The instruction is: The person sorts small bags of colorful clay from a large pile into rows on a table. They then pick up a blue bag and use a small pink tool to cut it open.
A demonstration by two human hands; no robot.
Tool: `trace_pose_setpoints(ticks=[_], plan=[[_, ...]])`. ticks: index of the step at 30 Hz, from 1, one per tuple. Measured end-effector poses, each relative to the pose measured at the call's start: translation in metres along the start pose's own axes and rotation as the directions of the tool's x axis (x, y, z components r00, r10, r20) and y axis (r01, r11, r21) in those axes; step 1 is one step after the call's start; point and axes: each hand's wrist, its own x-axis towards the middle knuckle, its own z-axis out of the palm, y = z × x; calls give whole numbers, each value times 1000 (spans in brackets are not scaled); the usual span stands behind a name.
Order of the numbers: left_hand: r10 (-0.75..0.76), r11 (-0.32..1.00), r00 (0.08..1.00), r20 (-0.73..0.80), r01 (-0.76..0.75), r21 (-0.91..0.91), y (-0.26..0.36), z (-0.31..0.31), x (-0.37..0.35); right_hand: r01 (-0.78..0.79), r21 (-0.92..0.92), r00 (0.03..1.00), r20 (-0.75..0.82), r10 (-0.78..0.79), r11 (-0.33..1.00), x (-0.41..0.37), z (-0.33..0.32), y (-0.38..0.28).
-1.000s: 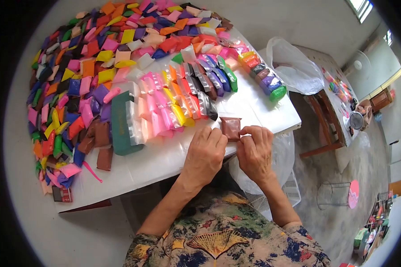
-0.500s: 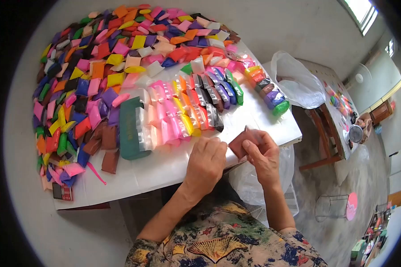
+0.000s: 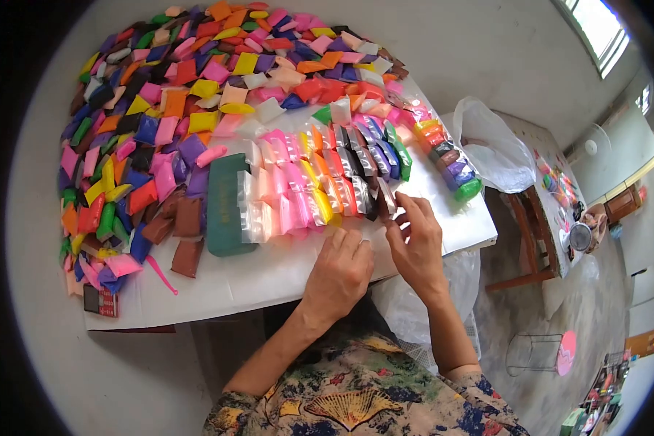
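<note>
My right hand (image 3: 418,243) is at the right end of the front row, its thumb and fingertips on a brown packet (image 3: 386,199) of what looks like modelling clay. That packet leans beside a black one. Curled in at the table's front edge is my left hand (image 3: 339,270), below the yellow packet (image 3: 322,206); what its fingers hold, if anything, is hidden. The rows of clear-wrapped packets run by colour from peach through pink, yellow, orange, red and black. A dark green case (image 3: 227,207) stands against their left end.
A large heap of mixed coloured packets (image 3: 163,109) covers the table's left and back. One more multicoloured row (image 3: 447,156) lies near the right edge. A clear plastic bag (image 3: 490,145) hangs beyond it. A small red-and-black device (image 3: 102,301) sits at the front left corner.
My right hand has carried the brown packet up and left to the end of the front row. My left hand stays nearly in place. The view has shifted slightly.
</note>
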Motion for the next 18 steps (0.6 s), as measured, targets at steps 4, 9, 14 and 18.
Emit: trace_pose_setpoints(ticks=[4,9,14,18], plan=[[-15,1000,999,37,15,9,3,-1,0,132,-122,990,-42,-138,984,1,11,16],[3,1000,998,61,-3,-7,0,-5,-3,183,-257,979,-45,-201,949,4,22,18],[20,998,986,168,-10,-63,1,-25,-4,216,-348,970,-34,-242,912,3,26,27],[15,996,989,146,-2,-85,-13,-39,-8,224,-311,974,42,-222,924,2,15,28]])
